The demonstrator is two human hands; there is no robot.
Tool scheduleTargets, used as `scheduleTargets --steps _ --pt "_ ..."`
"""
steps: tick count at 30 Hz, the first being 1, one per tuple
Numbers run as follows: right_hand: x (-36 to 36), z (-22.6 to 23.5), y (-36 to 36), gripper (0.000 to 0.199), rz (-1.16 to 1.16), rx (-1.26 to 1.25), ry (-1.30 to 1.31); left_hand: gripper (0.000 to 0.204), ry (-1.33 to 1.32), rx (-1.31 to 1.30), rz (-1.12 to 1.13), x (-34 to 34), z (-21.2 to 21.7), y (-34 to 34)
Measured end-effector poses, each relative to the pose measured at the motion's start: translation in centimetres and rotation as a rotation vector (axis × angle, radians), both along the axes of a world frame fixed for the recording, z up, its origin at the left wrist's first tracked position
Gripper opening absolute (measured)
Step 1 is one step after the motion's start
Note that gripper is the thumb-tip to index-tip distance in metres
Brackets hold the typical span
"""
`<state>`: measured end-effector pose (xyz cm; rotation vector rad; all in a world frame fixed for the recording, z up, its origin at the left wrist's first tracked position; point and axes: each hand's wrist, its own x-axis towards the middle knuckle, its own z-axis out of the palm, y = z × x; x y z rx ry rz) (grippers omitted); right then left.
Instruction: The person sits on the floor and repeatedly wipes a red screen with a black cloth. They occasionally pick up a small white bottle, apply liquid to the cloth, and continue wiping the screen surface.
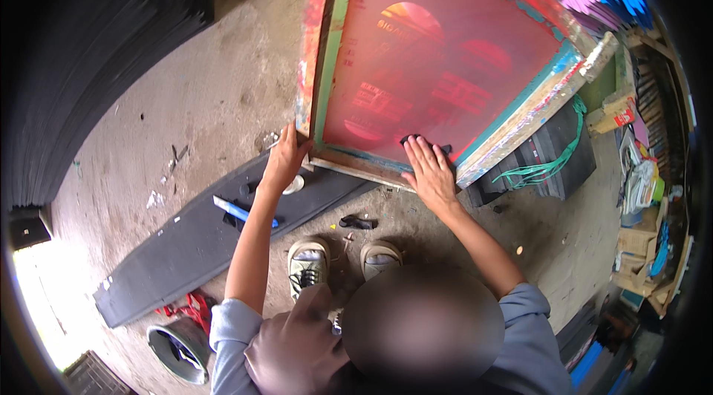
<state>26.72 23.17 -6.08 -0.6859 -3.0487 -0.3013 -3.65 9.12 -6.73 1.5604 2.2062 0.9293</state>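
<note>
A screen-printing frame (512, 122) with paint-stained wooden bars stands tilted in front of me. Its red mesh (416, 90) carries round and blocky printed shapes. My left hand (283, 160) is closed round the lower left corner of the frame. Along the lower edge of the mesh, my right hand (433, 176) presses a small black cloth (446, 148) under its fingers. The cloth shows on both sides of the fingers; the rest of it is hidden. The right thumb lies near the bottom bar.
A long black sheet (171, 250) lies on the floor with a blue tool (241, 211) on it. Tall black sheet stacks (111, 61) stand at left. A bucket (178, 354) sits at lower left. A black bundle with green cord (546, 165) lies right of the frame.
</note>
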Motion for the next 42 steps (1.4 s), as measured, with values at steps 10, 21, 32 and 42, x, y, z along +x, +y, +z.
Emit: scheduleTargets --steps 10,21,32,42 --pt "-10.0 6.9 4.2 0.07 -0.087 0.366 0.192 0.055 -0.009 -0.027 0.017 0.1 0.7 -0.1" --pt "-0.1 2.2 -0.6 0.062 0.194 0.199 -0.282 0.053 -0.056 0.0 0.059 0.3 1.4 -0.5" --pt "-3.9 3.8 1.0 0.064 0.46 0.172 -0.389 0.056 -0.181 -0.027 0.03 -0.1 1.8 -1.0" --pt "-9.9 2.0 0.1 0.062 0.487 0.13 -0.233 0.05 -0.082 0.031 0.032 -0.1 1.3 -0.4"
